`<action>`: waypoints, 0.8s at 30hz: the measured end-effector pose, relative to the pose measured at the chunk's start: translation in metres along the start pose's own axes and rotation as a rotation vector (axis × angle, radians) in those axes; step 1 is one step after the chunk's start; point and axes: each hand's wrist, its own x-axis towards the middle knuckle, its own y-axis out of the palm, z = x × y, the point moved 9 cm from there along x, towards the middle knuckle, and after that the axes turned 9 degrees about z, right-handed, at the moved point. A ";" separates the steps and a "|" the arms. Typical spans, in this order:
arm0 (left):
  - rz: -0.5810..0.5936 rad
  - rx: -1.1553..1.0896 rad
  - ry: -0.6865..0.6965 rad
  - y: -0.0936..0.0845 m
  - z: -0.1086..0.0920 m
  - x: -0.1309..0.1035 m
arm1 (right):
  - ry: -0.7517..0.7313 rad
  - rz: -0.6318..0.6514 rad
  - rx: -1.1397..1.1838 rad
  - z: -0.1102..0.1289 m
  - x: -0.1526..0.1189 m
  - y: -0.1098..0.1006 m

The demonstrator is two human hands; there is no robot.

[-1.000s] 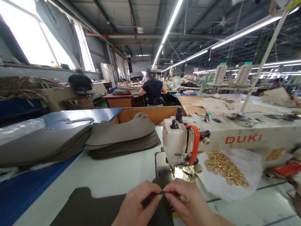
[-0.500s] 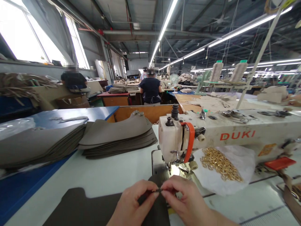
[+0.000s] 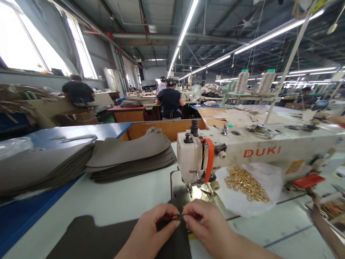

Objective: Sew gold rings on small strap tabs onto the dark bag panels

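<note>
My left hand [image 3: 155, 228] and my right hand [image 3: 206, 223] meet fingertip to fingertip, both pinching a small dark strip [image 3: 178, 216] with a hint of gold on it. Beneath them a dark grey-brown cut panel [image 3: 99, 237] lies on the pale table, its upper end beside the needle area of the white sewing machine [image 3: 258, 145]. Gold-coloured metal rings [image 3: 246, 183] are heaped on a white plastic sheet [image 3: 273, 187] under the machine arm. My palms hide part of the panel.
Two stacks of grey-brown panels, one left [image 3: 45, 162] and one nearer the machine [image 3: 129, 154], lie beyond my hands. A blue table [image 3: 113, 129] adjoins on the left. Thread cones [image 3: 242, 82] stand behind the machine. A person [image 3: 169, 100] sits ahead; an arm [image 3: 335, 118] shows at right.
The view has turned slightly right, shifting the surroundings left. An arm has come into view at the far right. Both hands keep their pinch, with a gold-coloured bit now showing between them.
</note>
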 end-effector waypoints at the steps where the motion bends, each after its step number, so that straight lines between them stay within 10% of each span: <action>1: -0.029 0.041 0.012 -0.003 0.001 -0.002 | 0.042 0.011 0.024 -0.004 -0.002 0.000; 10: -0.203 0.490 0.222 0.018 -0.013 -0.013 | 0.486 0.132 0.393 -0.046 -0.015 -0.010; 24: -0.203 0.581 0.526 0.023 -0.073 -0.003 | 0.608 0.240 0.302 -0.049 0.012 -0.009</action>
